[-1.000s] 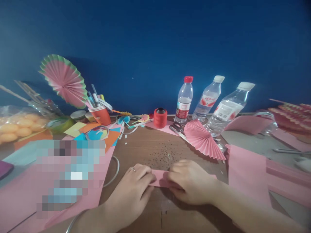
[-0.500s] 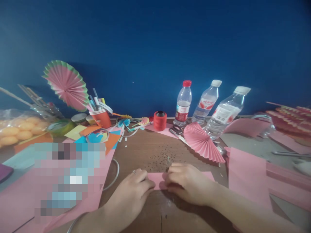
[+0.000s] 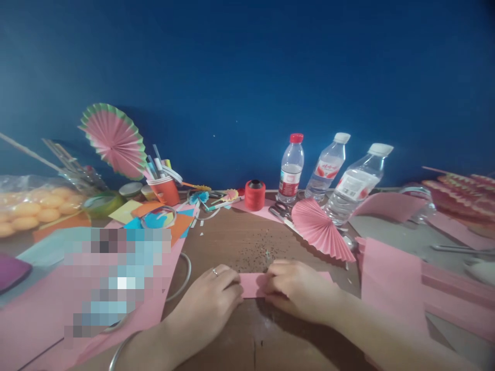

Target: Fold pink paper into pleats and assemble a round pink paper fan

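A narrow strip of pink paper [image 3: 250, 285] lies across the brown table in front of me. My left hand [image 3: 212, 296] has its fingers curled and pressed together on the strip's left end; a ring is on one finger. Over the middle and right part of the strip is my right hand [image 3: 292, 288], its fingers bent and closed on the paper. Both hands hide much of the strip, including its left end. Just beyond it, small dark specks [image 3: 266, 250] are scattered on the wood.
A pink pleated paper fan [image 3: 319, 229] lies at right beside scissors [image 3: 279, 210]. Behind stand a red thread spool [image 3: 254, 196] and water bottles [image 3: 291, 172]. Pink sheets [image 3: 390, 283] lie at right. At left are an orange cup of pens [image 3: 163, 189] and a pink-green fan [image 3: 114, 139].
My left hand has shifted slightly left along the strip. The right hand stays about in place on the paper. The view has turned a little, so the background sits slightly lower.
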{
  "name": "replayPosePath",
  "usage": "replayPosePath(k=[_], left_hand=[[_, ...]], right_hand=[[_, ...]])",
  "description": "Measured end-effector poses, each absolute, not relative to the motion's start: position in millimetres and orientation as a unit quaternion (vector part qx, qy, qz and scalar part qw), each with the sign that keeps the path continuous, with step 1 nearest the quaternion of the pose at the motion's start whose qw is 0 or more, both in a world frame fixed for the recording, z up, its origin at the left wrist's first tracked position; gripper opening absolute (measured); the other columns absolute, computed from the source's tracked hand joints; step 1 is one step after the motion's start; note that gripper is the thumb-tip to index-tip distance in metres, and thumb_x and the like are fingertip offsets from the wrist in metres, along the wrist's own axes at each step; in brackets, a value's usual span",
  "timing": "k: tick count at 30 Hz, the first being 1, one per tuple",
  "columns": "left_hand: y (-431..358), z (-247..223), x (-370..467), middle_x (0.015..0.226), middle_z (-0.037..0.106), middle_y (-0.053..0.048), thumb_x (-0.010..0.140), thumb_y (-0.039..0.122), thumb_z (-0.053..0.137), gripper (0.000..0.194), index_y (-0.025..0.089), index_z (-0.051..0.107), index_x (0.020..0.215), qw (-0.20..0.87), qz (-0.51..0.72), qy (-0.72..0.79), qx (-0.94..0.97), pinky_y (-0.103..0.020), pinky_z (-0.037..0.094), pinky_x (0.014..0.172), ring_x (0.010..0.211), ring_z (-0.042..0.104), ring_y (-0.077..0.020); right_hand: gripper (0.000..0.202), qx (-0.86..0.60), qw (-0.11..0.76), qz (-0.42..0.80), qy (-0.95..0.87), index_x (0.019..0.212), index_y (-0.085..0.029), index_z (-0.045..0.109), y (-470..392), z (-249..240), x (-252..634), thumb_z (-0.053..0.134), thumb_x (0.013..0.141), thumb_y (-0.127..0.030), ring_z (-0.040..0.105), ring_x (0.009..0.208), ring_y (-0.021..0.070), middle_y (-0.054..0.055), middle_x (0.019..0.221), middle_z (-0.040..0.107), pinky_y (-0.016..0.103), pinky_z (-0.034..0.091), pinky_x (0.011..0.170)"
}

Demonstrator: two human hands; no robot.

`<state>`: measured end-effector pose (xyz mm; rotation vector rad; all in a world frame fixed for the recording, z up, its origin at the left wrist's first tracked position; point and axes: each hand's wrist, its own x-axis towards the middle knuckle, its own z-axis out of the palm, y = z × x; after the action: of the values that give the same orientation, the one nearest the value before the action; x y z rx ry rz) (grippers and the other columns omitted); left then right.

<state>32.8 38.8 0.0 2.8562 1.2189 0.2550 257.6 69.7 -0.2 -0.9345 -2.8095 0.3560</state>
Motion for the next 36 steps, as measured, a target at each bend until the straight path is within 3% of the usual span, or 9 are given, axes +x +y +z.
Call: replayPosePath(k=[4,9,14,18,21,25,31,36], left_hand=[[41,4,37,0.079,0.057,-0.004,0.085,0.025,0.052,0.014,0.016,0.059,0.077,0.036,0.087,0.408,0.908,-0.033,0.043,0.069,0.076,0.052,-0.0191],[45,4,38,0.077,0.057,-0.002,0.089,0.015,0.04,0.024,0.017,0.061,0.077,0.072,0.138,0.431,0.889,-0.029,0.042,0.07,0.074,0.053,-0.0156],[48,4,36,0.079,0.061,-0.001,0.089,0.018,0.04,0.023,0.02,0.062,0.08,0.148,0.195,0.505,0.828,-0.028,0.043,0.071,0.077,0.055,-0.0155],[45,6,36,0.092,0.065,-0.002,0.087,0.022,0.042,0.021,0.021,0.058,0.101,0.192,0.272,0.536,0.775,-0.029,0.044,0.077,0.085,0.059,-0.0165],[43,10,38,0.092,0.066,-0.001,0.085,0.024,0.045,0.019,0.021,0.059,0.096,0.221,0.297,0.523,0.768,-0.027,0.045,0.077,0.085,0.06,-0.0165],[41,13,40,0.084,0.066,0.001,0.082,0.023,0.05,0.014,0.02,0.063,0.086,0.237,0.272,0.518,0.776,-0.025,0.045,0.07,0.078,0.06,-0.0153],[44,15,37,0.083,0.065,0.002,0.08,0.018,0.052,0.012,0.021,0.063,0.084,0.228,0.218,0.502,0.805,-0.024,0.042,0.073,0.078,0.059,-0.0138],[47,19,33,0.081,0.063,0.001,0.079,0.018,0.055,0.009,0.02,0.064,0.081,0.178,0.158,0.478,0.846,-0.026,0.041,0.075,0.078,0.057,-0.0148]], right_hand=[[0.015,-0.315,0.074,0.073,-0.943,0.076,-0.017,0.059,67,1,253,0.048,0.084,-0.022,0.051,0.072,0.0145,0.001,0.074,0.058,0.025,0.034,0.061],[0.013,-0.341,0.073,0.047,-0.936,0.074,-0.017,0.058,65,5,253,0.049,0.082,-0.022,0.053,0.07,0.0157,0.002,0.074,0.06,0.026,0.033,0.06],[0.021,-0.409,0.078,0.096,-0.904,0.072,-0.018,0.06,72,14,262,0.046,0.086,-0.026,0.057,0.069,0.016,0.002,0.074,0.063,0.025,0.034,0.059],[0.023,-0.441,0.092,0.163,-0.878,0.08,-0.022,0.064,77,19,267,0.043,0.087,-0.028,0.06,0.072,0.0167,0.003,0.078,0.067,0.025,0.036,0.062],[0.021,-0.451,0.106,0.19,-0.866,0.085,-0.023,0.065,77,23,269,0.045,0.085,-0.028,0.061,0.074,0.0176,0.003,0.082,0.069,0.025,0.038,0.064],[0.018,-0.44,0.108,0.216,-0.865,0.087,-0.024,0.065,76,26,271,0.048,0.083,-0.027,0.061,0.075,0.0173,0.002,0.086,0.069,0.025,0.038,0.064],[0.014,-0.411,0.107,0.207,-0.882,0.079,-0.021,0.066,82,20,271,0.054,0.081,-0.029,0.058,0.069,0.0157,0.001,0.075,0.065,0.024,0.038,0.061],[0.004,-0.321,0.126,0.186,-0.92,0.073,-0.018,0.065,88,15,271,0.062,0.075,-0.019,0.055,0.076,0.0142,0.001,0.079,0.06,0.022,0.038,0.068]])
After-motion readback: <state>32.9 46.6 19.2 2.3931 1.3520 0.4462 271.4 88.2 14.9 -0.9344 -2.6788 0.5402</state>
